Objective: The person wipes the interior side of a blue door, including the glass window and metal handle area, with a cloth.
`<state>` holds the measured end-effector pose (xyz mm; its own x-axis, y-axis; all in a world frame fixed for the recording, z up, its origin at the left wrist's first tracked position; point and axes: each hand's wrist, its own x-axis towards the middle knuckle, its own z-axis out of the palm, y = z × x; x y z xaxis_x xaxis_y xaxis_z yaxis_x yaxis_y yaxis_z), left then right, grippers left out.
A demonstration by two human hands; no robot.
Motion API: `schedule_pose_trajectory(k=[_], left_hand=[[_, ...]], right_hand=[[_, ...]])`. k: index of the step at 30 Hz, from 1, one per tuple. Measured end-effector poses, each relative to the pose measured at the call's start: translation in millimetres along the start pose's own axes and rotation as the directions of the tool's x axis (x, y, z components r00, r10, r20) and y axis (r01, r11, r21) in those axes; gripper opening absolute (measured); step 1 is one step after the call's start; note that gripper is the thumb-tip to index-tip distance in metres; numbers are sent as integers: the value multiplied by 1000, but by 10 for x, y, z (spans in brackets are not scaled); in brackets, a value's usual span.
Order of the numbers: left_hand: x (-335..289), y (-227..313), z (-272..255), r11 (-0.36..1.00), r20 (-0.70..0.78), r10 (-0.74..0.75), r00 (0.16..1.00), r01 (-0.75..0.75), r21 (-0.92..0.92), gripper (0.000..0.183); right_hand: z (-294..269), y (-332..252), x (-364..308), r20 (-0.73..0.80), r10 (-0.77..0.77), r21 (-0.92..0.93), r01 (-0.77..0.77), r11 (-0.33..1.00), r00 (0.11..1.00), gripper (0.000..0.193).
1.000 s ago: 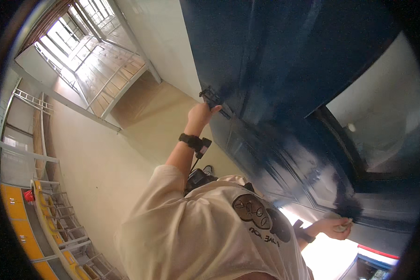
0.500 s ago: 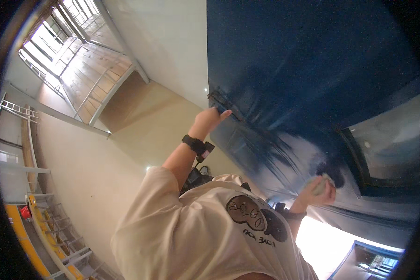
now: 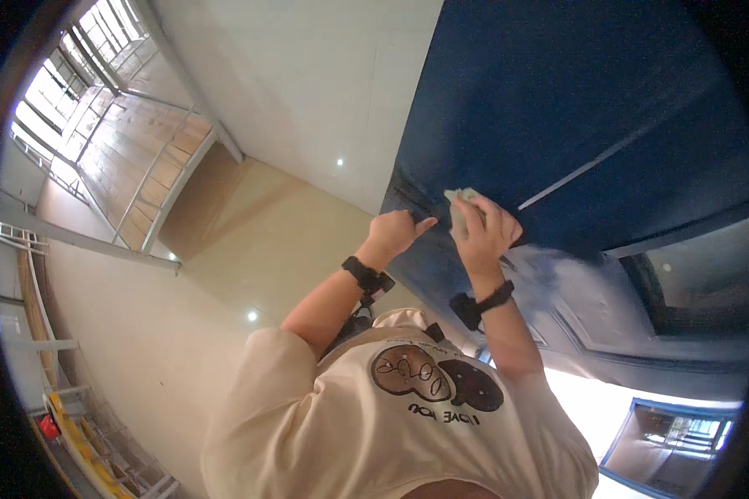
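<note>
A large glossy blue door panel [image 3: 558, 91] fills the right side. My left hand [image 3: 394, 234] is closed at its near-left edge, thumb lying against the blue surface and the fingers mostly hidden. Close to it, my right hand [image 3: 488, 237] grips a pale, crumpled cloth [image 3: 468, 200] bunched between thumb and fingers, held against or just over the panel. Whether the cloth touches the panel I cannot tell. Both wrists wear black straps with small dark boxes.
A framed glass pane [image 3: 699, 279] is set in the door at the right. White wall [image 3: 300, 75] adjoins its left edge. Metal-framed bunk beds [image 3: 141, 158] stand at the upper left, with ladders [image 3: 75, 424] and a red object [image 3: 48, 427] at the lower left. A bright doorway lies below right.
My right hand has brought the cloth up and left across the blue panel, beside my left hand. My left hand stays at the door's edge. The whole view has shifted slightly.
</note>
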<state>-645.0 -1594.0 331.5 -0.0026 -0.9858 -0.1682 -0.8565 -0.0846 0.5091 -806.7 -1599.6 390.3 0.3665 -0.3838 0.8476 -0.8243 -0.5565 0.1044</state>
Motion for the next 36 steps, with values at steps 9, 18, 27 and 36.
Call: schedule_pose_trajectory(k=[9, 18, 27, 36], left_hand=[[106, -244, 375, 977, -293, 206, 934, -213, 6, 29], [125, -294, 428, 967, -175, 211, 962, -179, 183, 36], [65, -63, 255, 981, -181, 98, 979, -65, 182, 69], [111, -166, 317, 974, -154, 79, 985, -44, 223, 72]], right_hand=[[653, -640, 608, 179, -223, 102, 207, 973, 958, 21], [469, -365, 104, 294, -228, 119, 201, 972, 928, 18], [-393, 528, -800, 248, -109, -145, 148, 978, 962, 22], [-1273, 1308, -1785, 101, 213, -345, -167, 924, 972, 24]])
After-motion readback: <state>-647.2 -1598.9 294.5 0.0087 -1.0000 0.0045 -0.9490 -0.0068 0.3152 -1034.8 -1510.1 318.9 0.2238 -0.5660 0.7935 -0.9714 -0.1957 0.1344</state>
